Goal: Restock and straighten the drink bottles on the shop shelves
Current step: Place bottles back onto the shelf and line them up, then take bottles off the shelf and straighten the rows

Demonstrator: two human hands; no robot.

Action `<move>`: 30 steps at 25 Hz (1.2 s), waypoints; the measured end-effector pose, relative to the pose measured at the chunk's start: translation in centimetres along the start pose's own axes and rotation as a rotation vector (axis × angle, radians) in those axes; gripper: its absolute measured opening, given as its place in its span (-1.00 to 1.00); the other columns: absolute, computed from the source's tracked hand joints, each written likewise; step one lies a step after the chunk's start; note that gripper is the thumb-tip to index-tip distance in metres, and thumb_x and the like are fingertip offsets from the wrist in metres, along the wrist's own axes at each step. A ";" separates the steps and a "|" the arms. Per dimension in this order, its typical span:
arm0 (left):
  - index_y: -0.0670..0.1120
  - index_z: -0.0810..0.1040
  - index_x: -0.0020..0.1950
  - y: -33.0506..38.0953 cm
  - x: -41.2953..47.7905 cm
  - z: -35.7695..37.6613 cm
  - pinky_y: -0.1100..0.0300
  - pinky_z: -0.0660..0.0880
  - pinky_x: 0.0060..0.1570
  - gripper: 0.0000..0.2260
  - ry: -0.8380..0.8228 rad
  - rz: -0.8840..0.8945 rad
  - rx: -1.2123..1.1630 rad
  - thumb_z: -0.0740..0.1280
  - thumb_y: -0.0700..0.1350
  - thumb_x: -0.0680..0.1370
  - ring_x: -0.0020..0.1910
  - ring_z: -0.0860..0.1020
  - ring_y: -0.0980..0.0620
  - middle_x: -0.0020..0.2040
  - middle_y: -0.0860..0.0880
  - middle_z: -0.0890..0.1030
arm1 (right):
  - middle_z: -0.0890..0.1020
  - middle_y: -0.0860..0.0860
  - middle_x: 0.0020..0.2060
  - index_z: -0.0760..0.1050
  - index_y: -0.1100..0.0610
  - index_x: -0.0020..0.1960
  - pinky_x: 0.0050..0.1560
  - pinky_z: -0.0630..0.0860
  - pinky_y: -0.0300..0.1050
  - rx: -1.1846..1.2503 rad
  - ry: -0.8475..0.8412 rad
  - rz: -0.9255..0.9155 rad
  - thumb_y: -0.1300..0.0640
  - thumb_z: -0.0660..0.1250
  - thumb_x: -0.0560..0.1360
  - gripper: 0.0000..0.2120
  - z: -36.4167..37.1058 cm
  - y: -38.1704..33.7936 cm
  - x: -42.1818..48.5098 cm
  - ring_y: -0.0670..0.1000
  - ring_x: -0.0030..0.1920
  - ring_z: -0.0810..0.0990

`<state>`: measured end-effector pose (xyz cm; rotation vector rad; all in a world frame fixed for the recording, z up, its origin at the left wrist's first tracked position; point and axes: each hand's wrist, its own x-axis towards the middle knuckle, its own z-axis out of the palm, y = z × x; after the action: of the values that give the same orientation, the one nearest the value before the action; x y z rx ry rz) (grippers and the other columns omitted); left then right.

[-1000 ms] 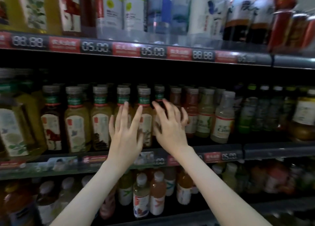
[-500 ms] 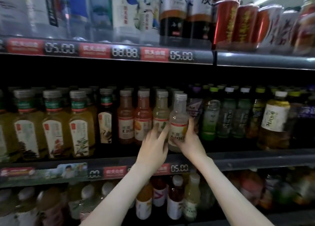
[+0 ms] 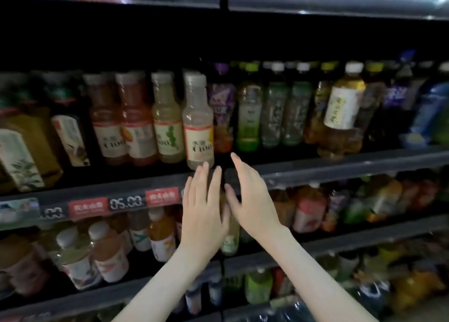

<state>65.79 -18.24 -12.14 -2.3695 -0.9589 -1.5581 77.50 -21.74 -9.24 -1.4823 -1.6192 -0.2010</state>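
Left hand (image 3: 202,207), right hand (image 3: 250,195): fingers straight, holding nothing. Pale clear plastic bottle (image 3: 198,125) stands upright; I judge leaning amber tea bottle (image 3: 341,113) not yet straightened.

Only the person's arms show: a left hand (image 3: 204,207) and a right hand (image 3: 250,200), both bare, with long slim fingers whose tips and nails are too blurred to make out in detail. Each hand narrows to a thin wrist and runs into a bare arm, the left forearm (image 3: 165,283) and the right forearm (image 3: 315,273), smooth and uncovered right down to the bottom edge of the view. What is worn higher up the arms is out of view
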 end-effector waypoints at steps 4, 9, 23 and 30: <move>-0.22 0.35 0.39 3.2 -11.2 2.3 0.10 0.17 0.44 -0.52 -0.289 0.047 -0.241 0.26 -0.23 0.46 0.40 0.30 -0.10 0.39 -0.21 0.39 | 0.45 0.03 0.32 0.27 0.17 0.46 0.36 0.24 -0.27 -0.044 -0.039 0.157 0.14 0.20 0.56 -0.53 1.0 3.9 -11.8 -0.07 0.34 0.37; -0.20 0.39 0.35 3.5 -32.7 7.0 0.05 0.47 0.20 -0.52 -0.821 -0.109 -0.291 0.14 -0.11 0.44 0.25 0.44 -0.10 0.29 -0.18 0.50 | 0.48 0.14 0.28 0.31 0.24 0.42 0.29 0.19 -0.31 -0.019 -0.315 0.780 0.31 0.28 0.52 -0.52 5.8 11.8 -34.8 0.09 0.30 0.41; -0.12 0.33 0.44 8.5 -78.3 24.9 -0.11 0.46 0.17 -0.33 -1.436 -0.547 -0.178 0.44 -0.23 0.34 0.23 0.47 -0.27 0.35 -0.25 0.41 | 0.48 0.21 0.28 0.29 0.22 0.45 0.27 0.31 -0.06 -0.173 -0.583 1.200 0.30 0.27 0.53 -0.51 20.9 34.3 -81.2 0.21 0.28 0.43; 0.04 -0.09 0.56 7.4 -82.6 38.7 0.04 0.04 0.45 -0.42 -1.343 -0.533 -0.079 0.13 -0.13 0.61 0.50 0.01 -0.13 0.55 -0.11 -0.07 | 0.28 0.15 0.43 -0.10 -0.10 0.56 0.36 0.31 0.05 0.052 -0.802 1.044 0.09 0.37 0.50 -0.17 29.4 53.1 -87.7 0.19 0.37 0.34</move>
<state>78.71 -42.01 -99.57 -3.2723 -1.7975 0.2600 97.42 -50.99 -109.89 -2.3103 -1.1310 1.1218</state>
